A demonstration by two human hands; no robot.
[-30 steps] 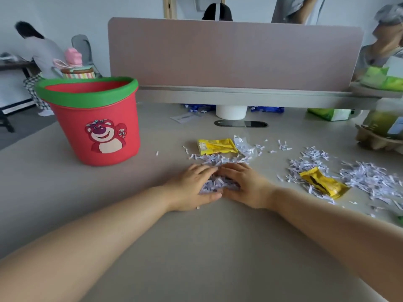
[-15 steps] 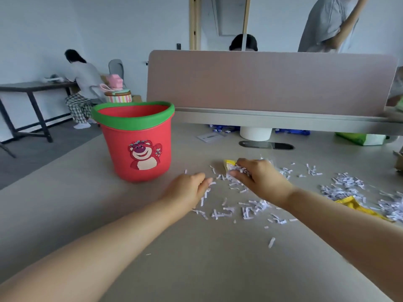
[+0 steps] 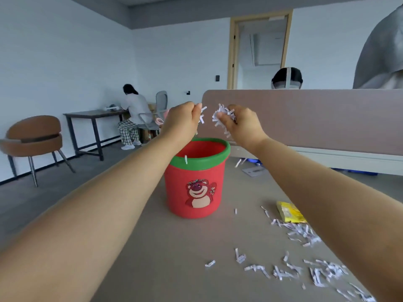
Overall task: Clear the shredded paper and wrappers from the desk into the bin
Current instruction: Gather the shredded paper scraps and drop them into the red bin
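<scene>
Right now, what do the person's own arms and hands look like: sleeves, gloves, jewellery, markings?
The left forearm and right forearm are bare to the frame edge; no sleeve shows. The left hand and right hand are ungloved. No watch, bracelet, ring or marking is visible on the sides facing the camera.

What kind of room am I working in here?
Probably a shared office: the desk has a fabric divider panel, and a person sits at a side table beside a grey office chair.
</scene>
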